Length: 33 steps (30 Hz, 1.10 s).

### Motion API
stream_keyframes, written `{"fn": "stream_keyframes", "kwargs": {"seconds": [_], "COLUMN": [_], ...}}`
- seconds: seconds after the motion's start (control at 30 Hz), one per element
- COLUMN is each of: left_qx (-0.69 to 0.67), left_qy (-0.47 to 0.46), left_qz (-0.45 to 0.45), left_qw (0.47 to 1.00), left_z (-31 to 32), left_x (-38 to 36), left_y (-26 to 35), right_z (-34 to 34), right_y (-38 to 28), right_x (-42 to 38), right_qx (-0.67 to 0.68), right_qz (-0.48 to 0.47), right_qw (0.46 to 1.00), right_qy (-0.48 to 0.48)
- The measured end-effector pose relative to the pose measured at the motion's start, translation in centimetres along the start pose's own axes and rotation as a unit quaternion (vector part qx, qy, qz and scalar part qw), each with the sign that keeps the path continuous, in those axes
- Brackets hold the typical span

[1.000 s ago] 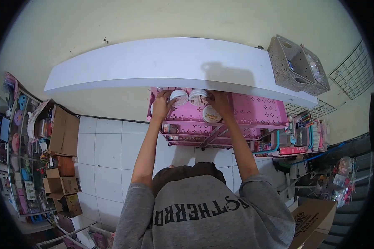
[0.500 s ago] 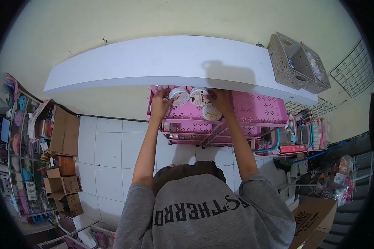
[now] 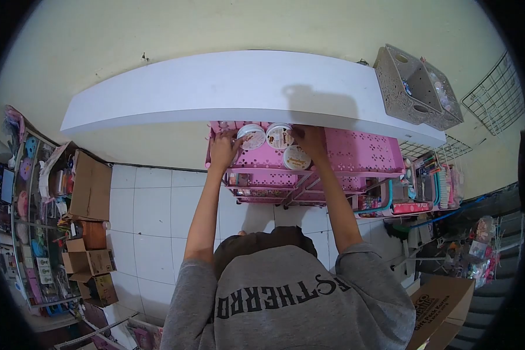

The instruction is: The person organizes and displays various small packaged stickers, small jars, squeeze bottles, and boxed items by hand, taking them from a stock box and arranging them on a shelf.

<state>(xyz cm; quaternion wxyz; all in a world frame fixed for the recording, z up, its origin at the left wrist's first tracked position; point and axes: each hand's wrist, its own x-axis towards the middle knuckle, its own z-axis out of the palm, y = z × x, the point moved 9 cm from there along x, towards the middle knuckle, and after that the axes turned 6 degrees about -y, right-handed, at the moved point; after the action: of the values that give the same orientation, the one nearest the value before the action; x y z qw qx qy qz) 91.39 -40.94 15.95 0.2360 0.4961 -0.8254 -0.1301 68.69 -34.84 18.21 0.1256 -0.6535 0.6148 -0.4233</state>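
Note:
Three round tubs with white-rimmed printed lids sit on the top tray of a pink cart (image 3: 361, 149). My left hand (image 3: 223, 150) rests at the tray's left end with its fingers apart, its fingertips beside the left tub (image 3: 252, 139). My right hand (image 3: 311, 144) has its fingers at the right edge of the middle tub (image 3: 279, 136) and seems to grip it; part of the grip is hidden. Just below that one, the third tub (image 3: 297, 157) lies close to my right wrist.
A white wall shelf (image 3: 216, 81) overhangs the back of the cart. Grey baskets (image 3: 411, 87) stand on its right end. Cardboard boxes (image 3: 90, 186) and a filled rack (image 3: 35, 233) are at left; an open carton (image 3: 443, 309) is at lower right.
My left hand has shifted slightly, covering a pale patch that showed beneath it. The right fingers have drawn back a little from the middle tub's lid. The tubs stay nearly in place.

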Motion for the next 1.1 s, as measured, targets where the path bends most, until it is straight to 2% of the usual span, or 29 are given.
{"fn": "stream_keyframes", "kwargs": {"seconds": [0.03, 0.13, 0.2, 0.33, 0.37, 0.43, 0.47, 0.53, 0.57, 0.63, 0.77, 0.83, 0.93, 1.1], "left_qx": [0.0, -0.003, 0.048, 0.06, 0.049, 0.038, -0.004, -0.047, -0.057, -0.067, -0.08, -0.076, -0.106, -0.206], "left_qy": [0.0, 0.023, -0.044, -0.065, -0.064, -0.062, -0.035, -0.009, -0.005, -0.001, 0.004, 0.009, 0.023, 0.005], "left_qz": [0.001, 0.011, -0.014, -0.022, -0.03, -0.038, -0.034, -0.029, -0.032, -0.037, -0.042, -0.041, -0.028, -0.068], "left_qw": [1.0, 1.0, 0.998, 0.996, 0.996, 0.997, 0.999, 0.998, 0.998, 0.997, 0.996, 0.996, 0.994, 0.976], "left_z": [0.4, 0.4, 1.2, 2.3, 2.4, 2.5, 2.3, 2.0, 1.8, 1.5, 1.4, 1.5, 1.6, 3.1], "left_x": [0.2, 0.3, 0.5, 0.7, 0.7, 0.6, 0.5, 0.4, 0.4, 0.3, 0.4, 0.6, 0.8, 1.2], "left_y": [-0.1, -0.1, -0.2, -1.0, -1.2, -1.4, -1.6, -1.6, -1.5, -1.4, -1.5, -1.6, -1.5, -3.1], "right_z": [0.3, 0.3, 0.2, -0.3, -0.6, -0.3, 0.0, 0.6, 0.4, 1.2, 1.4, 1.1, 1.3, 0.9], "right_y": [1.0, 1.2, 1.3, 0.1, -0.5, -0.5, 0.0, 0.3, 0.4, 1.7, 2.4, 2.0, 2.7, 1.6], "right_x": [-0.1, -0.2, -0.3, -0.4, -0.5, -0.5, -0.4, 0.0, 0.1, 0.1, -0.1, -0.1, -0.2, -0.2], "right_qx": [0.043, 0.059, 0.042, -0.043, -0.044, -0.023, -0.023, -0.041, -0.042, -0.008, 0.014, -0.044, -0.025, -0.006], "right_qz": [0.029, 0.069, 0.058, 0.009, 0.011, 0.079, 0.079, 0.006, 0.006, 0.074, 0.053, 0.029, 0.032, 0.035], "right_qw": [0.999, 0.996, 0.997, 0.999, 0.999, 0.996, 0.996, 0.999, 0.999, 0.994, 0.997, 0.998, 0.999, 0.999], "right_qy": [-0.007, -0.021, -0.021, 0.006, 0.007, -0.038, -0.038, -0.028, -0.027, -0.077, -0.052, -0.039, -0.026, -0.034]}}
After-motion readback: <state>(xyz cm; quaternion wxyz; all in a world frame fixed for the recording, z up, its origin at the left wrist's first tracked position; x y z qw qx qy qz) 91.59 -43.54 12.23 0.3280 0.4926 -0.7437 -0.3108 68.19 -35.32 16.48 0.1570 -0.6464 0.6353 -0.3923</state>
